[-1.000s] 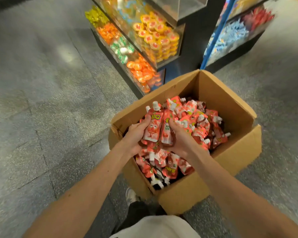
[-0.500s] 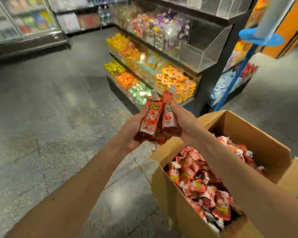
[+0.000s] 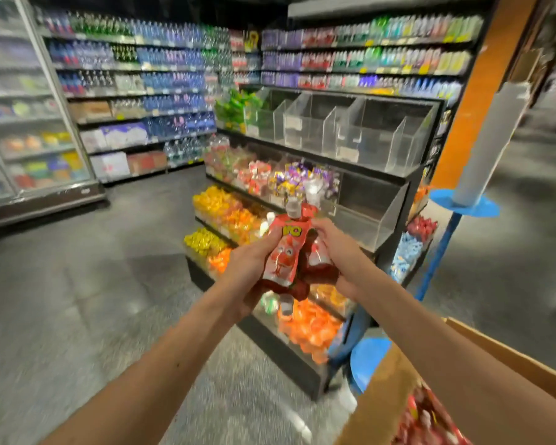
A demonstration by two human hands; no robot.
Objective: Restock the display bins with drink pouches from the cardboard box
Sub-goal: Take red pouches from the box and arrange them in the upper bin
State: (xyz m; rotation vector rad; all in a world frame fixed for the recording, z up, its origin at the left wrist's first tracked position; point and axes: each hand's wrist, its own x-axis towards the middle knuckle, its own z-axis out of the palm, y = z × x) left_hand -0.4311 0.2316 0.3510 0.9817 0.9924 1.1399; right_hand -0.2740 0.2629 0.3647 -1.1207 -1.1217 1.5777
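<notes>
Drink pouches (image 3: 283,255) bunched between left hand (image 3: 246,271) and right hand (image 3: 339,252), fingers of both curled round them | held up before display bins (image 3: 363,213); cardboard box (image 3: 392,390) lower right | red, white caps, cartoon face; blurred, probably several.

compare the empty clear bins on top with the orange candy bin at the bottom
The top bins hold nothing visible; the orange candy bin is heaped full. The top bins sit on the highest level, the orange candy bin on the lowest. The top bins form a divided row; the orange candy bin shows no dividers. Both are clear-walled, on the same dark rack.
</notes>
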